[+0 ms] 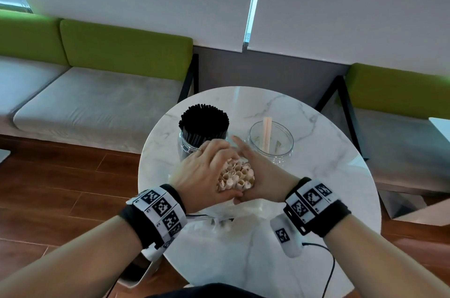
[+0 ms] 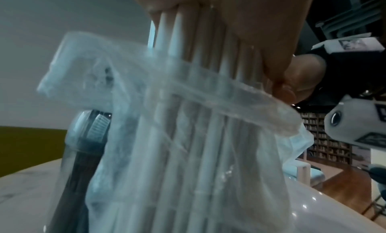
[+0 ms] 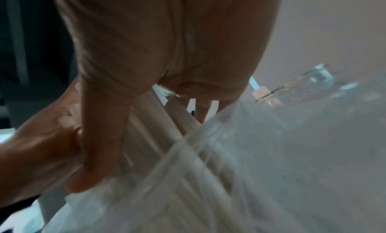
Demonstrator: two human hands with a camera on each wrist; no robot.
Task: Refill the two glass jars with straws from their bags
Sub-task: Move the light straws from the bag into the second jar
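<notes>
Item: bundle of pale paper straws (image 1: 235, 177), tubular, open-ended, upright at table centre, lower part in a thin clear plastic bag (image 2: 208, 162). Left hand (image 1: 202, 176) and right hand (image 1: 261, 176) both wrap it. Jar of black straws (image 1: 203, 127) at 11 o'clock; near-empty glass jar (image 1: 271, 143) at 1. Round white marble table (image 1: 328, 176); wood floor (image 1: 60, 176), green-backed bench (image 1: 97, 78).

Black wristbands (image 1: 155, 217) with white coded tags; seemingly a ring (image 1: 199, 150).
</notes>
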